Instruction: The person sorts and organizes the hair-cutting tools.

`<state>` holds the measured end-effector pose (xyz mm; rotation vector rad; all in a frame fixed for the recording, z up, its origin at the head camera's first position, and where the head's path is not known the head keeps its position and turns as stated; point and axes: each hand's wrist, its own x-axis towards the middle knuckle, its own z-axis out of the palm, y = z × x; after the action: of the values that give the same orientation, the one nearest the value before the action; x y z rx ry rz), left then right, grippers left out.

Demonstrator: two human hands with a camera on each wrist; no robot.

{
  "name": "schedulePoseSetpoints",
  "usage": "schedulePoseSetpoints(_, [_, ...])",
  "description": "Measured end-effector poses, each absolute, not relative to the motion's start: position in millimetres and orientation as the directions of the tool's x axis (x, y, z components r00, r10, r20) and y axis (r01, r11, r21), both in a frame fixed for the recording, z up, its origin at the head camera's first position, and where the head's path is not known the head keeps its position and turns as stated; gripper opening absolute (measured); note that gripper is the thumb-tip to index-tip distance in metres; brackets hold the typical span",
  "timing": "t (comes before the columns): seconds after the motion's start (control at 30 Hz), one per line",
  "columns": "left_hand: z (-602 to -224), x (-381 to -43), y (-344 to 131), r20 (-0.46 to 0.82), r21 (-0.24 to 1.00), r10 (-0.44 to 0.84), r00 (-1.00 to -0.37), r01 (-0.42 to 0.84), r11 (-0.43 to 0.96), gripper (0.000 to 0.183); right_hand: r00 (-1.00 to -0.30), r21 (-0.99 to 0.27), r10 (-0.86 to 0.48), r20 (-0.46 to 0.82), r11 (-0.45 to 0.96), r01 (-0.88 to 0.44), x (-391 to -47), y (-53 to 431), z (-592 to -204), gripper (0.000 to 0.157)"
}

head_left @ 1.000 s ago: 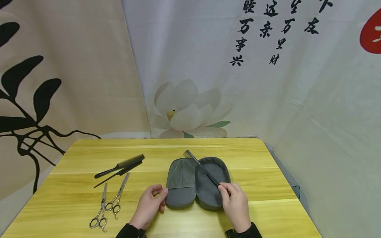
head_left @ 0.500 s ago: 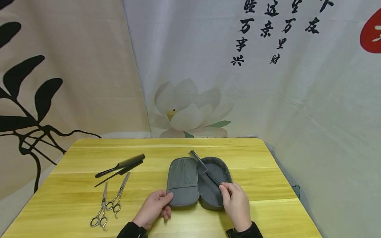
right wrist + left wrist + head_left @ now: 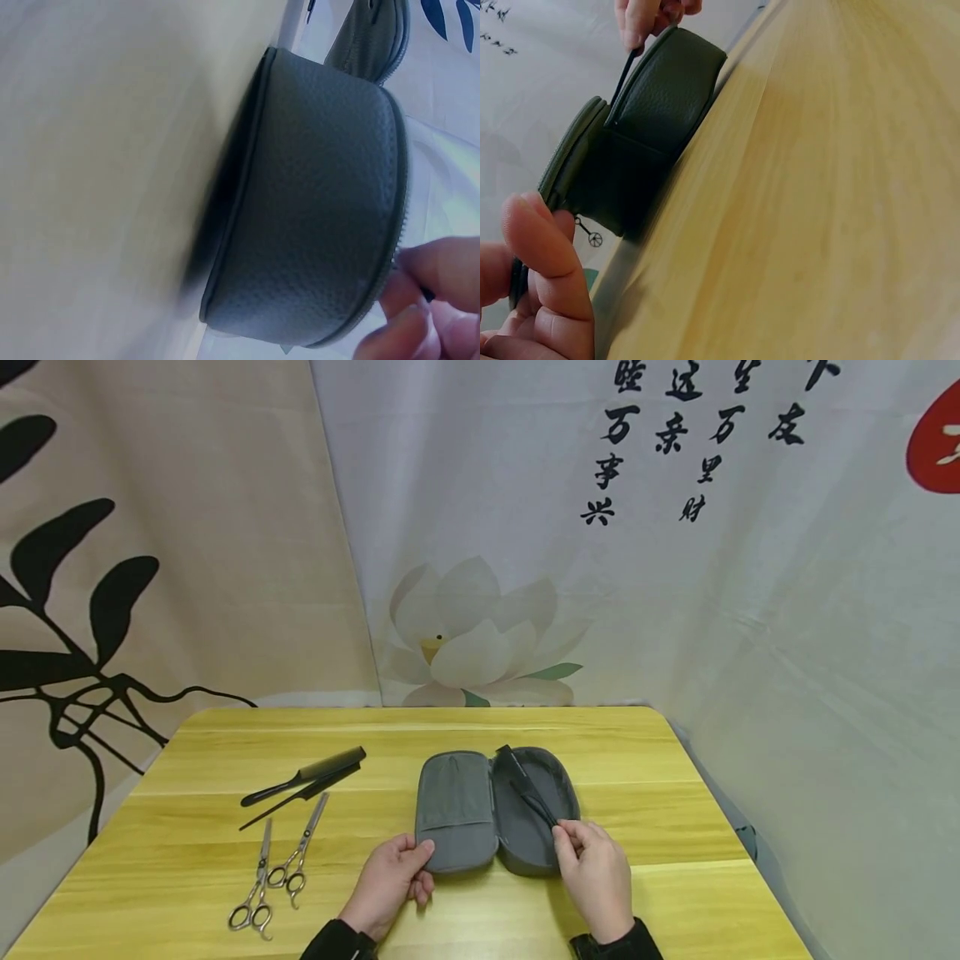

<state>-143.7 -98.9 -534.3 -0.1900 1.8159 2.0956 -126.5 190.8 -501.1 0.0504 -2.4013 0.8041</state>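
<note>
A grey zip case [image 3: 456, 852] lies unfolded like a book on the wooden table, with a flat pocketed half on the left and a deep half on the right. My left hand [image 3: 386, 881] pinches the lower left corner of the pocketed half; in the left wrist view that half stands off the table. Between thumb and fingers, my right hand [image 3: 597, 878] holds the handle end of a dark comb [image 3: 517, 777]. The comb's head slants over the deep half, near its far rim. From the right wrist view, the outer wall of the case [image 3: 315, 195] hides most of the comb.
Two more black combs, one wide [image 3: 330, 766] and one thin-tailed [image 3: 318, 787], lie at the left of the table. Nearer me are two pairs of scissors [image 3: 260, 881] [image 3: 306, 843]. A printed cloth [image 3: 480, 527] hangs behind the table.
The comb's head has swung right, from across the case's fold to over the deep half, and has turned. My left hand has moved onto the case's corner; the case has shifted slightly away.
</note>
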Motion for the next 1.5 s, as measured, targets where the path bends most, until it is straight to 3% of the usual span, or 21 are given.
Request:
schedulePoseSetpoints(0.27, [-534.0, -143.5, -97.9, -0.324, 0.929, 0.149, -0.934, -0.344, -0.135, 0.028, -0.794, -0.506, 0.106, 0.599, 0.818, -0.273, -126.3, 189.8, -501.4, 0.012])
schedulePoseSetpoints(0.53, [-532.7, -143.0, -98.7, -0.317, 0.931, 0.168, -0.933, -0.34, -0.133, 0.029, -0.791, -0.455, -0.032, 0.611, 0.803, -0.384, -124.5, 187.4, -504.4, 0.019])
schedulePoseSetpoints(1.1, [-532.8, -143.3, -102.3, -0.301, 0.936, 0.215, -0.929, -0.331, -0.122, 0.03, -0.88, -0.435, -0.065, 0.47, 0.851, -0.295, -123.5, 188.6, -503.4, 0.014])
schedulePoseSetpoints(1.5, [-535.6, -144.0, -104.0, -0.288, 0.938, 0.234, -0.928, -0.323, -0.126, 0.028, -0.898, -0.342, -0.115, 0.424, 0.898, -0.277, -121.0, 188.1, -500.7, 0.006])
